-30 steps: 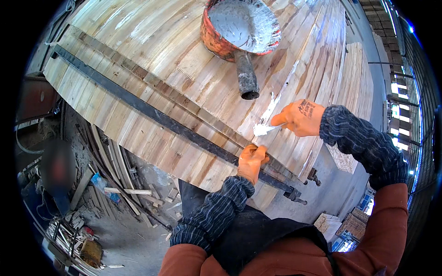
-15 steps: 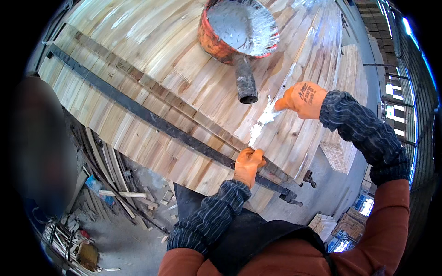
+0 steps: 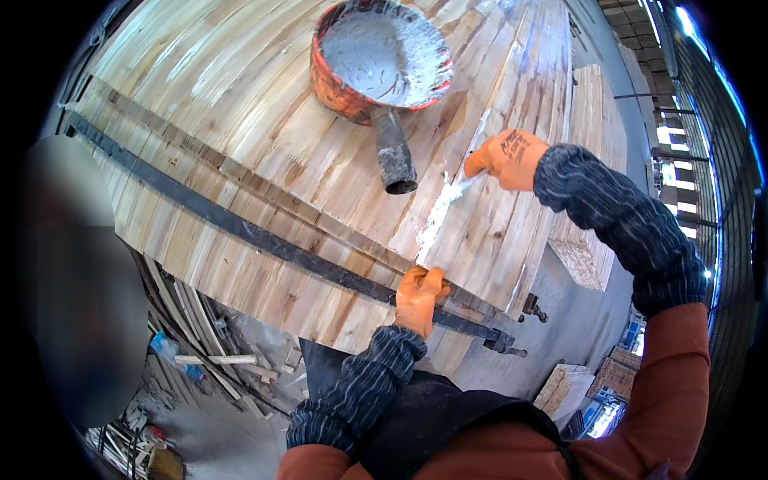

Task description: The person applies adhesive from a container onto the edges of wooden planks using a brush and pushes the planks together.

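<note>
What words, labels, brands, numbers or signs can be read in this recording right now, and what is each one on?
Right hand, gloved in orange: a few short lines of dark print on its back, small and blurred; not quoted.
Left hand, gloved in orange: no print to be made out.
Orange-red pan, black bar, wooden panel: no lettering to be made out.

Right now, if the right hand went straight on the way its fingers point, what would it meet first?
Probably the white paste smear on the wooden boards, just left of the right hand, with the grey handle of the red pot beyond; depth is hard to judge.
</note>
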### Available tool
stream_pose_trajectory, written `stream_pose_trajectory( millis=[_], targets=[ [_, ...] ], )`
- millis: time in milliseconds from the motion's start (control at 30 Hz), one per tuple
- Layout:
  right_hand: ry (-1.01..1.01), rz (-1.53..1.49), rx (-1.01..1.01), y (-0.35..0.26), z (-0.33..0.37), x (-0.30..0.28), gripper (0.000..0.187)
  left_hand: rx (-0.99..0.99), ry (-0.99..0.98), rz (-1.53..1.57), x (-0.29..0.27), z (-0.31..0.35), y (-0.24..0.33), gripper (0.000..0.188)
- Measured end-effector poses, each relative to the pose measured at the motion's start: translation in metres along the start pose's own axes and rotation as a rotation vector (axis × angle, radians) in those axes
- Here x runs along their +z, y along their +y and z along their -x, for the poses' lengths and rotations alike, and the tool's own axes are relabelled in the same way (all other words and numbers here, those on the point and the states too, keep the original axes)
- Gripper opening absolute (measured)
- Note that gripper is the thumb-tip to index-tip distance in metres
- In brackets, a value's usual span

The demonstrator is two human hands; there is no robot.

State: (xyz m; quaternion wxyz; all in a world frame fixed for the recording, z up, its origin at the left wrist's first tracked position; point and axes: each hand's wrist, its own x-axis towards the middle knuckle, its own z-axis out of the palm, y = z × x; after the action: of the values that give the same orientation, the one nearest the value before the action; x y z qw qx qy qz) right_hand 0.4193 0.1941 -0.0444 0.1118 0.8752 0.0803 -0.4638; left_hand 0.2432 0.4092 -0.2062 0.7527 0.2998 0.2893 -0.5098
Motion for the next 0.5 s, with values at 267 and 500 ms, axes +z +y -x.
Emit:
stream_pose_trajectory(
  millis=[267, 500],
  targets=[
    [0.120, 0.047, 0.331, 0.062, -0.005, 0.000, 0.041, -0.030, -0.030, -0.020, 0.001, -0.002, 0.001, 0.029],
    [0.092, -0.014, 0.154, 0.005, 0.006, 0.007, 0.025, -0.071, -0.062, -0.092, -0.004, -0.007, 0.010, 0.028]
  ],
)
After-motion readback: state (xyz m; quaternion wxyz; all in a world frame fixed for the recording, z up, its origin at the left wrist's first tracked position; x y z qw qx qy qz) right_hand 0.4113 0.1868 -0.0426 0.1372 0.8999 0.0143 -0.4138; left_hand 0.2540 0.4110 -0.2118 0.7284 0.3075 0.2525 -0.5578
